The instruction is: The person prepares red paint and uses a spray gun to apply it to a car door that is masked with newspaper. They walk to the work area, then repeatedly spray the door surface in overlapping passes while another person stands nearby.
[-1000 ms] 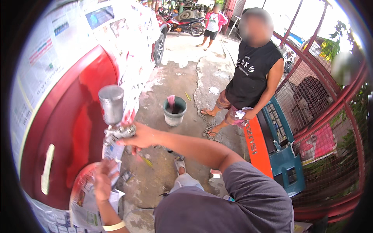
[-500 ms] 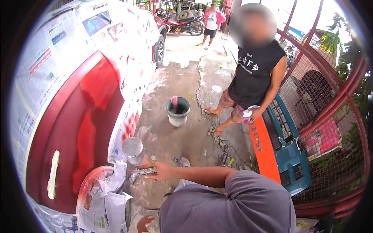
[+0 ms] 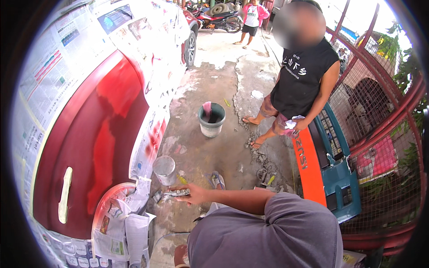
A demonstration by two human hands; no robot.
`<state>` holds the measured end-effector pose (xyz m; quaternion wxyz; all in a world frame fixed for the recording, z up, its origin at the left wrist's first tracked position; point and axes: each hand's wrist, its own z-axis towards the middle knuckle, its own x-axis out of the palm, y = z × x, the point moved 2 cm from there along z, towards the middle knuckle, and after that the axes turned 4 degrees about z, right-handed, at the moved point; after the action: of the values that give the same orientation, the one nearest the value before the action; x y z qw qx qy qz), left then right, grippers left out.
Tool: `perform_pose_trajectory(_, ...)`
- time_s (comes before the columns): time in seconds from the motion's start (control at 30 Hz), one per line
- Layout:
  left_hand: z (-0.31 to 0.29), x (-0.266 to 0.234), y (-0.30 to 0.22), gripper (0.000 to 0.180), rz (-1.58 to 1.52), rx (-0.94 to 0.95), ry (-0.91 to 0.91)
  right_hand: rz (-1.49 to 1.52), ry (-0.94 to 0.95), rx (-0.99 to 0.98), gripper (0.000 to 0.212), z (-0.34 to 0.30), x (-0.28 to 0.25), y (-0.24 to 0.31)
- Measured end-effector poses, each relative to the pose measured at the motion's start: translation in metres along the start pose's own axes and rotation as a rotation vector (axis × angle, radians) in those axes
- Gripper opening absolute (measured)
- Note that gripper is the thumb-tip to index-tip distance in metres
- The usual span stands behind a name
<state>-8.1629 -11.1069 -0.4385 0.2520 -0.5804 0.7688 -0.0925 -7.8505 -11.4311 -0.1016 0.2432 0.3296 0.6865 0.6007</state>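
Note:
My right hand (image 3: 195,194) is wrapped round the handle of a metal spray gun (image 3: 176,194) with a silver paint cup (image 3: 165,170) on top. The gun is held to the right of a dark red car door (image 3: 80,147), apart from it. Brighter wet-looking red streaks run down the door's middle. A strip of pale masking tape covers the door handle (image 3: 65,195). My left hand (image 3: 180,256) shows only in part at the lower edge, beside my grey shirt, and its fingers are not clear.
Newspaper (image 3: 44,89) masks the car around the door. A bucket (image 3: 211,127) with a pink cloth stands on the concrete. Another person (image 3: 304,73) in a black sleeveless shirt stands by an orange-and-teal vehicle panel (image 3: 313,165). Mesh fencing lines the right; a motorcycle (image 3: 223,21) is behind.
The view has shifted slightly. My right hand and the spray gun sit a little further right, away from the door. My left hand at the lower edge has also moved a little right.

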Motion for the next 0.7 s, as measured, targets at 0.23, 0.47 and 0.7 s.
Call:
perform_pose_trajectory(0.23, -0.009, -0.013, -0.130, 0.029, 0.025, 0.339, -0.111, 0.014, -0.061, -0.018, 0.047, -0.003, -0.002, -0.002)
perform_pose_trajectory(0.47, -0.022, -0.012, -0.201, 0.033, -0.225, 0.332, 0.000, -0.041, -0.119, -0.055, 0.048, -0.014, -0.010, 0.001)
perform_pose_trajectory(0.7, -0.113, -0.056, -0.300, 0.045, -0.323, 0.611, 0.023, -0.107, -0.052, 0.021, 0.050, -0.009, -0.028, 0.058)
